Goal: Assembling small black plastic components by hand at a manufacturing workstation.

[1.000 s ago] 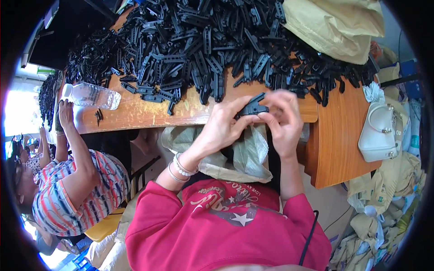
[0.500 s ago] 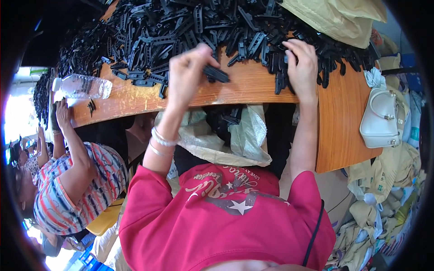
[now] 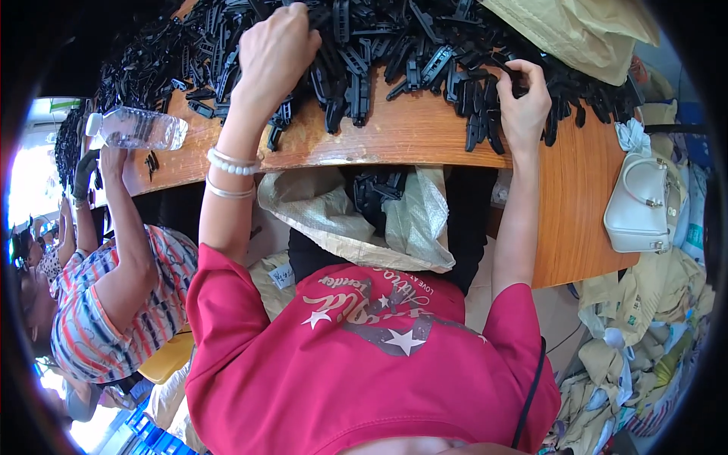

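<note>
A heap of narrow black plastic clip-like parts (image 3: pixel 356 95) covers the far side of the wooden table. My left hand (image 3: pixel 277 49) is over the heap, back up and fingers curled in; whatever is under them is hidden. Further right, my right hand (image 3: pixel 525 102) bends thumb and forefinger together around the end of a black plastic part at the heap's edge. Below the table edge, an open woven sack (image 3: pixel 341 239) sits at my lap with several black parts (image 3: pixel 379 189) inside.
A clear plastic bottle (image 3: pixel 144 127) lies on the wooden table (image 3: pixel 425 136) at left, near a co-worker's arm (image 3: pixel 117 189). At right are a white handbag (image 3: pixel 637 203) and piled sacks (image 3: pixel 614 364). A tan sack (image 3: pixel 584 34) lies across the heap's far right.
My left hand has moved left and away from me; the black part it held over the table is no longer visible in it. My right hand has shifted slightly right, its fingers drawing together.
</note>
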`<state>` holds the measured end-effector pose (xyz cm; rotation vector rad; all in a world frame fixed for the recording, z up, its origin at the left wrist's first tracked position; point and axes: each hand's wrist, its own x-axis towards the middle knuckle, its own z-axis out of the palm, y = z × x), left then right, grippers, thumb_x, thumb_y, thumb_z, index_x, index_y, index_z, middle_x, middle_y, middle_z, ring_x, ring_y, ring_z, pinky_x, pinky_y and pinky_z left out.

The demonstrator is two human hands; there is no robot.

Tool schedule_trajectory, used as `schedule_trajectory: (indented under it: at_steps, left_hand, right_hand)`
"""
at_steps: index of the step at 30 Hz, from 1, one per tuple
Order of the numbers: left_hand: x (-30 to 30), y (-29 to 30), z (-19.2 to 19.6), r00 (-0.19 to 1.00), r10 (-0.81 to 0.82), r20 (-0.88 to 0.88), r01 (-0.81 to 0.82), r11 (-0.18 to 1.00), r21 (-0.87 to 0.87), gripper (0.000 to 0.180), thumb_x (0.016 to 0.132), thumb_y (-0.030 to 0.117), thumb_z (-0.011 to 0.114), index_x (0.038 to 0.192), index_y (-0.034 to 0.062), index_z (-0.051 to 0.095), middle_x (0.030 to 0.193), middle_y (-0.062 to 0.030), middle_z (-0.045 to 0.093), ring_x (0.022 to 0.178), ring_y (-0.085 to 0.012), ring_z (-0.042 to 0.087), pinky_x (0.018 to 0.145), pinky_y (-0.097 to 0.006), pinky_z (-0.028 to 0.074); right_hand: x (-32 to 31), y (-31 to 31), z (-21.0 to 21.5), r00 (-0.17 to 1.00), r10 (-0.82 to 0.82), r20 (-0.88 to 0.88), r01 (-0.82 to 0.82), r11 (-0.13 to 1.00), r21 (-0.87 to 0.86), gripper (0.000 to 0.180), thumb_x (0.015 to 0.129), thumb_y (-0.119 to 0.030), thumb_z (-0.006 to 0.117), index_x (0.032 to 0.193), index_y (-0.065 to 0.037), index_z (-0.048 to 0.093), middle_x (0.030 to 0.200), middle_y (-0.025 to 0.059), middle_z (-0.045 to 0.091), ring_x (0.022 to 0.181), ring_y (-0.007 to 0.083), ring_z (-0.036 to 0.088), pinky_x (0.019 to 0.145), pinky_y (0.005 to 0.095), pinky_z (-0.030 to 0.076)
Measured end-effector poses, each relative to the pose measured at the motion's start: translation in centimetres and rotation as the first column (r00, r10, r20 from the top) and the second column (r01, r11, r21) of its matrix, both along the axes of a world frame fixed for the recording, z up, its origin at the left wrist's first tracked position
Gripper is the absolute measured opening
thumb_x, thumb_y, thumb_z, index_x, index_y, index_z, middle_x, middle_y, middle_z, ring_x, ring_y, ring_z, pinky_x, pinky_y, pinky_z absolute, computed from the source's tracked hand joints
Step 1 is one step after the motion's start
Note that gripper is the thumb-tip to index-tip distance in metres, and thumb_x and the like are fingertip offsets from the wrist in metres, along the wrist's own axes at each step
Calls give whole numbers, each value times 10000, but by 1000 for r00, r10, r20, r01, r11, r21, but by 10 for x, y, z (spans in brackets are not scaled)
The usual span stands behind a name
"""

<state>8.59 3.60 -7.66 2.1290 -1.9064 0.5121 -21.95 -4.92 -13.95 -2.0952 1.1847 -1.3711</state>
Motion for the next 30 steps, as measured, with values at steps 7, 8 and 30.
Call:
schedule_trajectory:
  at_steps: [7, 8, 30]
  left_hand:
    - [-62, 43, -14, 463, -208, -862, 210, 970, -122, 272, 897, 178, 627, 1118, 23, 657, 729, -7, 658, 578, -36, 549, 508, -167, 431]
    - [-74, 46, -14, 286, -119, -951, 236, 970, -51, 269, 902, 182, 620, 1122, 31, 659, 710, 1, 645, 540, -24, 522, 449, -158, 387]
    - [-102, 66, -17, 391, -243, -888, 486, 874, -25, 372, 788, 104, 714, 1095, -79, 611, 797, -143, 673, 620, -76, 562, 546, -234, 461]
  right_hand:
    - [22, 64, 15, 829, 376, 414, -541, 727, 423, 282, 909, -56, 559, 1183, -4, 601, 945, 109, 676, 817, 135, 655, 741, 247, 529]
    - [24, 69, 12, 769, 443, 460, -627, 662, 410, 268, 909, -67, 564, 1157, 24, 605, 953, 102, 669, 819, 136, 653, 733, 248, 529]
    - [19, 95, 13, 784, 397, 477, -563, 778, 279, 303, 783, -94, 728, 1048, 13, 629, 981, 77, 636, 826, 138, 618, 732, 246, 489]
